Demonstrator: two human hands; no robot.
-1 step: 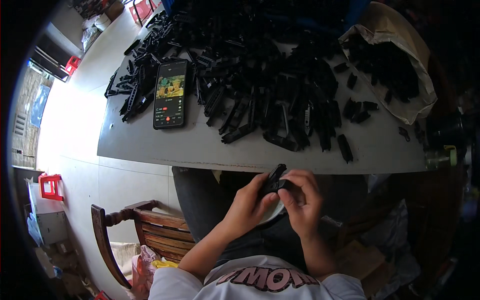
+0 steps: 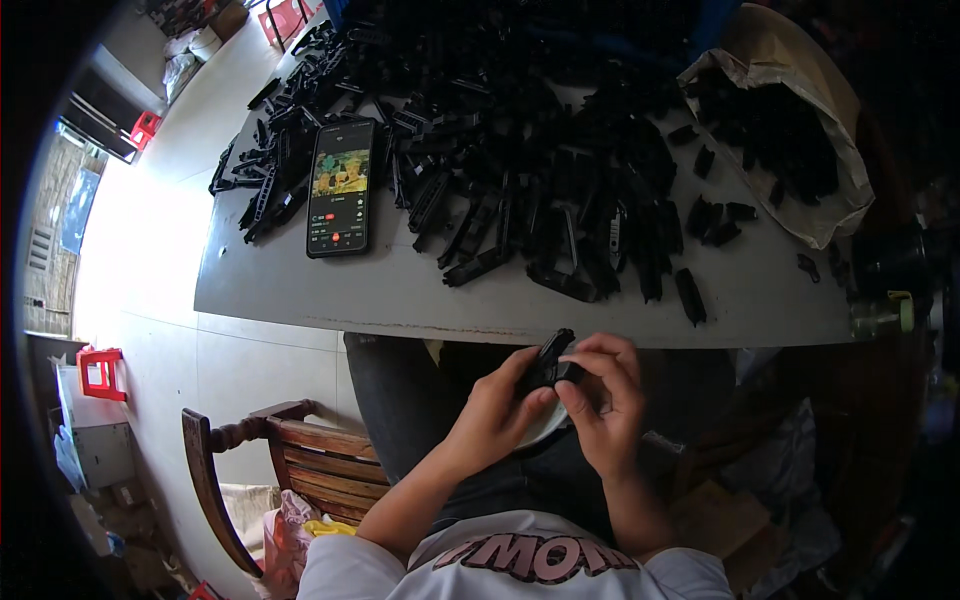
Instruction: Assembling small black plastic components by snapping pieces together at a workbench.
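- Holding a black piece (image 2: 547, 362) above the lap, on the near side of the bench (image 2: 270, 290), the left hand (image 2: 490, 403) has its fingers closed around the piece's left side
- The right hand (image 2: 612, 400) pinches the right side between thumb and fingers; whether a separate part sits there, I cannot tell
- The piece is probably light, stiff plastic, a little slick; best gripped along its long sides, sparing any thin ends, which might snap
- Close to the bench's front edge, a lone black part (image 2: 690, 297) looks easy to pinch across its narrow width
- Beyond, a lit phone (image 2: 340, 190) rests among heaped black parts (image 2: 570, 180)
- Farther right, an open paper bag (image 2: 845, 190) holds more dark parts
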